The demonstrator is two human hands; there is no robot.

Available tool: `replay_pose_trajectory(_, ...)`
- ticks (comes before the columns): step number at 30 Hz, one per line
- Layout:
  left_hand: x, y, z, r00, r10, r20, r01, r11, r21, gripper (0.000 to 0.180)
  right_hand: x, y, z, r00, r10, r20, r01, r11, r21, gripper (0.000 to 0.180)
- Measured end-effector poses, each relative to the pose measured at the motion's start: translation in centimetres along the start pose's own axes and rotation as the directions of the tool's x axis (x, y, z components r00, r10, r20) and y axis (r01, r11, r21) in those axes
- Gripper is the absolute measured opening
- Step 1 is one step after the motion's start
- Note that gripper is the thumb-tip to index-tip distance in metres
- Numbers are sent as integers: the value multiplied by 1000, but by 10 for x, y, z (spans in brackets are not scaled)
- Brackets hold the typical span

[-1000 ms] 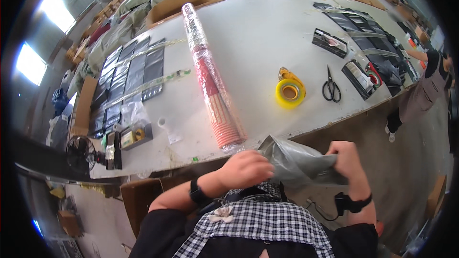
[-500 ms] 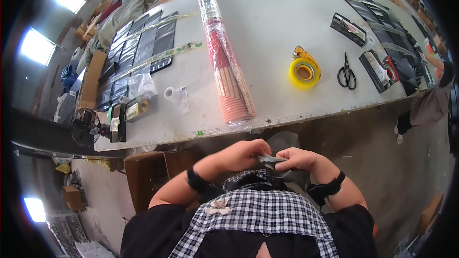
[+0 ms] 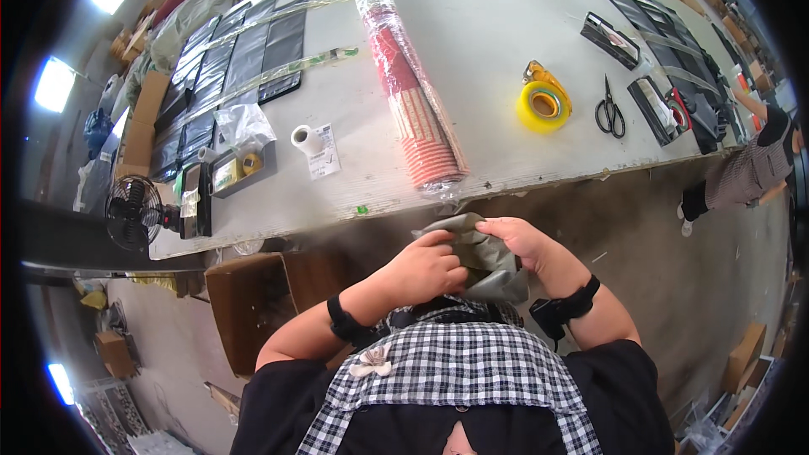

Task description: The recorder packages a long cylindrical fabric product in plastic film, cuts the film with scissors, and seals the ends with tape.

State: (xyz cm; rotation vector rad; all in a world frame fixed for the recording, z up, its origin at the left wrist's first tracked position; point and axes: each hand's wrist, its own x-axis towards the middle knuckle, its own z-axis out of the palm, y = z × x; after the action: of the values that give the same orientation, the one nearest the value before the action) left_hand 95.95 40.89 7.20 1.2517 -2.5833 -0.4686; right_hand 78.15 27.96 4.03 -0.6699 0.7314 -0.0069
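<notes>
A crumpled grey-green plastic bag [image 3: 497, 281] is held in front of my apron, just off the table's near edge. My right hand [image 3: 524, 241] pinches its upper right edge, thumb on top. My left hand [image 3: 428, 268] is closed at the bag's left side, its fingers curled against the film. Beyond my hands a roll of red and striped fabric [image 3: 421, 135], wrapped in clear film, lies lengthwise on the white table [image 3: 312, 211]. Its near end stops close to the edge.
Right of the roll lie a yellow tape dispenser [image 3: 543, 107] and black scissors [image 3: 609, 114]. At left are flat black bags [image 3: 240, 59], a white roll [image 3: 305, 138] and a small fan [image 3: 135, 211]. A cardboard box [image 3: 244, 299] stands below the table. Another person [image 3: 742, 168] is at far right.
The bag has come up and spread wider between my hands. My left hand has shifted down and left, my right hand slightly up. The head view has tilted a little.
</notes>
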Motion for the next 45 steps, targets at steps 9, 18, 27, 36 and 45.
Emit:
replay_pose_trajectory(9, -61, 10, 33, 992, -111, 60, 111, 994, 9, 13, 35, -13, -1, 921, -352, -167, 121, 665, -737, 18)
replay_pose_trajectory(18, -79, 9, 94, 954, -293, 56, 294, 956, -4, 11, 122, -60, 65, 683, -634, -364, -330, 177, -927, 103)
replay_pose_trajectory(27, -69, -2, 145, 879, -406, 251, 436, 897, -75, 22, 72, 25, 79, 689, -648, -325, -195, 266, -944, 97)
replay_pose_trajectory(36, -53, 11, 147, 736, -387, 555, 502, 862, -64, 43, -28, 131, 18, 673, -616, 409, 393, -172, -904, 36)
replay_pose_trajectory(45, -80, -6, 151, 861, -487, -149, 492, 870, 0, 51, 27, 118, -12, 924, -129, 361, 273, -441, -855, 18)
